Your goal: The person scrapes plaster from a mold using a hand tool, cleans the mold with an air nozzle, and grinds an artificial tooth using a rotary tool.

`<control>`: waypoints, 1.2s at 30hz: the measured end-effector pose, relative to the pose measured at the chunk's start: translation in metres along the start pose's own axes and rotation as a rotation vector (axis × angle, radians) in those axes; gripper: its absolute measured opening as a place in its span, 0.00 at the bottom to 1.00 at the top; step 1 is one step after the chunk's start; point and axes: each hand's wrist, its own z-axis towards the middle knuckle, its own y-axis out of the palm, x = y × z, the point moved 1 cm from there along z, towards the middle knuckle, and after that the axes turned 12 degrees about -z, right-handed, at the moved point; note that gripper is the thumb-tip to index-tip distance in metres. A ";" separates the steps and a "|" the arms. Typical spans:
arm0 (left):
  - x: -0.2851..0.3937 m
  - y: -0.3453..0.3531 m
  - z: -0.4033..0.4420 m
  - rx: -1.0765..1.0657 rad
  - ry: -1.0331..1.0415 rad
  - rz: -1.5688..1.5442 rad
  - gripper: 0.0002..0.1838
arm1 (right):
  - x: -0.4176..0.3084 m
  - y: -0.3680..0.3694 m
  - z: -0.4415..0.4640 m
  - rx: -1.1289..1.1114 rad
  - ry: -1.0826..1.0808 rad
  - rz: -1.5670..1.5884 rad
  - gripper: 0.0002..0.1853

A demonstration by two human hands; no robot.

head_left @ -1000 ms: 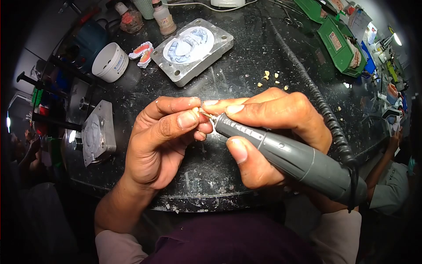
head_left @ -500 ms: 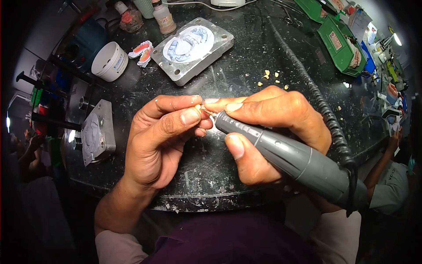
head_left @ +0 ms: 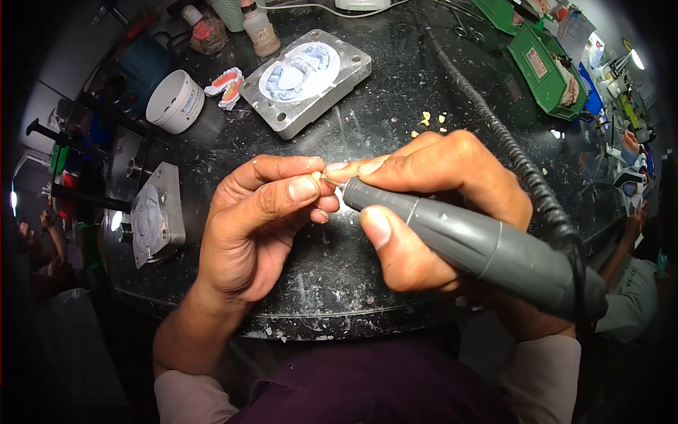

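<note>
My left hand (head_left: 258,215) pinches a small cream-coloured denture tooth (head_left: 317,176) between thumb and forefinger. My right hand (head_left: 438,205) is wrapped round a dark grey rotary handpiece (head_left: 459,237), thumb below it and fingers above. Its thin bur (head_left: 333,182) points at the tooth and appears to touch it, though fingertips partly hide the contact. The right forefinger's tip rests close to the left fingertips. Several loose denture teeth (head_left: 426,116) lie on the black bench beyond my right hand.
A metal flask half (head_left: 357,67) with white plaster lies ahead; another flask half (head_left: 169,212) stands at left. Nearby are a white tub (head_left: 176,102), a red-and-white dental model (head_left: 227,86), and a bottle (head_left: 261,32). The handpiece's coiled cable (head_left: 487,113) crosses the right side, near green bins (head_left: 547,74).
The handpiece's rear end has swung slightly right and up, and the right knuckles have shifted a little. The left hand keeps its pinch on the tooth almost unmoved.
</note>
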 end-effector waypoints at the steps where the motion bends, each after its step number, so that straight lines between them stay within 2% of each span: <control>1: -0.001 0.000 -0.001 0.038 -0.004 0.010 0.12 | 0.001 0.002 0.001 0.008 -0.082 -0.054 0.13; 2: -0.002 0.000 -0.001 0.077 -0.007 0.021 0.12 | 0.006 0.010 0.003 0.063 -0.218 0.001 0.15; 3: -0.002 0.000 0.000 0.078 -0.007 0.021 0.12 | 0.023 0.021 -0.002 0.221 -0.304 0.086 0.16; 6: -0.003 0.001 0.000 0.076 0.018 0.042 0.11 | 0.024 0.019 -0.006 0.216 -0.283 0.067 0.16; 8: -0.002 0.002 0.001 0.076 0.049 0.119 0.11 | 0.016 0.009 -0.001 0.094 -0.244 -0.142 0.15; 9: -0.001 0.002 0.001 0.077 0.049 0.118 0.11 | 0.010 0.007 0.001 0.093 -0.244 -0.142 0.15; 11: 0.001 0.003 0.001 0.057 0.056 0.169 0.10 | -0.002 0.005 0.003 0.075 -0.089 -0.087 0.13; 12: 0.001 0.003 0.001 0.057 0.056 0.169 0.10 | 0.000 -0.001 0.002 -0.046 0.023 -0.080 0.11; 13: 0.001 0.004 0.001 0.049 0.057 0.159 0.10 | -0.009 -0.005 0.005 -0.068 0.115 -0.072 0.10; 15: 0.001 0.003 0.002 0.040 0.058 0.149 0.10 | -0.006 -0.005 0.003 -0.073 0.211 -0.017 0.09; 17: 0.003 -0.002 0.003 -0.024 -0.004 0.072 0.11 | -0.004 -0.007 0.004 -0.082 0.171 0.011 0.08; 19: 0.004 -0.003 0.002 -0.016 -0.039 0.023 0.11 | -0.005 -0.006 0.005 -0.062 0.267 0.112 0.07; 20: 0.003 -0.003 0.002 -0.007 -0.075 -0.026 0.12 | 0.000 -0.006 0.004 -0.059 0.208 0.109 0.08; 25: 0.001 -0.003 0.002 0.060 -0.125 -0.153 0.12 | -0.007 -0.002 0.003 -0.047 0.218 0.057 0.10; 27: 0.000 -0.003 0.002 0.079 -0.137 -0.191 0.12 | 0.011 0.005 0.001 0.021 -0.120 -0.078 0.14; 29: -0.001 -0.003 0.002 0.070 -0.127 -0.202 0.12 | 0.017 0.008 0.001 0.093 -0.232 0.047 0.15; 30: 0.000 -0.004 0.001 0.071 -0.125 -0.202 0.12 | 0.022 0.015 -0.002 0.092 -0.233 0.049 0.15; 32: 0.002 -0.006 0.001 -0.007 -0.155 -0.154 0.12 | 0.031 0.026 -0.007 0.246 -0.234 0.228 0.16; 36: 0.001 -0.006 0.001 0.002 -0.139 -0.116 0.13 | 0.021 0.011 -0.002 0.126 -0.271 0.039 0.16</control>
